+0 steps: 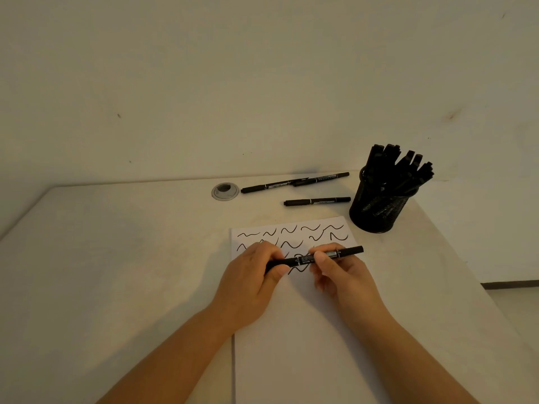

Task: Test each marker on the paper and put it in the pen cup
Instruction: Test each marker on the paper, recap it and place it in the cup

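Observation:
A black marker (303,259) is held level above the white paper (294,330), which carries several black squiggles near its far edge. My left hand (253,279) grips the marker's left end, and my right hand (339,271) pinches its barrel right of the middle. Its right end pokes out past my fingers. The black mesh pen cup (377,209) stands at the back right with several black markers in it. Three more black markers lie on the table behind the paper: two (271,186) (320,179) overlapping end to end, one (317,201) nearer the paper.
The white table (116,258) meets a pale wall at the back. A round silver cable grommet (225,191) sits in the tabletop left of the loose markers. The table's right edge runs diagonally just past the pen cup.

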`<state>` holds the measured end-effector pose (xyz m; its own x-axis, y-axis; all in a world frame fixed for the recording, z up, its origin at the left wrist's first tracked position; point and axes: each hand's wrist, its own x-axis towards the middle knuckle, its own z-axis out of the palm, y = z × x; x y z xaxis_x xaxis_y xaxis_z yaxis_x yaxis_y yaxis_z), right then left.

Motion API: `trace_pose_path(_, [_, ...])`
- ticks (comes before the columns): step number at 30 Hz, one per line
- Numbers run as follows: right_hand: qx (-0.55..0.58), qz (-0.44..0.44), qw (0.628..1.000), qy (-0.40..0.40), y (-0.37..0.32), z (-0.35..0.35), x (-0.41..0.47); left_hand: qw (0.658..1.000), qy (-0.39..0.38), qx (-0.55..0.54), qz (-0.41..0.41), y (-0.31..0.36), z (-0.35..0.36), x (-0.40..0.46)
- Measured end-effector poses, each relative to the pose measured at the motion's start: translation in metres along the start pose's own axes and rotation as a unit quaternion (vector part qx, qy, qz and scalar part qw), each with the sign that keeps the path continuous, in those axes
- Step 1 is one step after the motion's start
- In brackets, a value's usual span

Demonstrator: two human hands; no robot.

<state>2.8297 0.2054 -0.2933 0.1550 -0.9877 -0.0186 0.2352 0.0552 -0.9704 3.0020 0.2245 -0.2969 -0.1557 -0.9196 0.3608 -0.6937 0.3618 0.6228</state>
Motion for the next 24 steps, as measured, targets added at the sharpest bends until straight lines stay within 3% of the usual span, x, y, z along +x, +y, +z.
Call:
trace_pose_path(3, [0.053,0.017,0.997,0.056,-0.004,-0.006,0.004,0.999,0.012,-0.031,-0.039,-0.003,-0.004,0.001])
trace_pose_path(6, [-0.079,-0.032,0.995,0.053,-0.011,-0.018,0.008,0.991,0.051,-0.101,-0.073,-0.001,-0.011,0.006])
trace_pose_path(8, [-0.202,-0.09,0.975,0.029,-0.018,-0.022,0.008,0.984,0.058,-0.136,-0.097,0.0,-0.013,0.009])
trace_pose_path(9, [-0.286,-0.138,0.948,0.019,-0.021,-0.023,0.007,0.984,0.054,-0.14,-0.099,0.0,-0.013,0.01])
trace_pose_path(11, [-0.452,-0.251,0.856,-0.005,-0.025,-0.022,0.006,0.988,0.04,-0.127,-0.083,0.005,-0.011,0.012])
trace_pose_path(13, [-0.517,-0.298,0.802,-0.035,-0.028,-0.018,0.005,0.993,0.022,-0.102,-0.057,0.013,-0.009,0.017])
trace_pose_path(18, [-0.522,-0.34,0.781,-0.038,-0.036,-0.012,0.007,1.0,0.008,-0.028,-0.004,0.034,-0.004,0.034])
trace_pose_path(24, [-0.502,-0.314,0.806,0.007,-0.046,-0.022,0.014,0.998,0.008,-0.057,0.03,0.059,0.001,0.057])
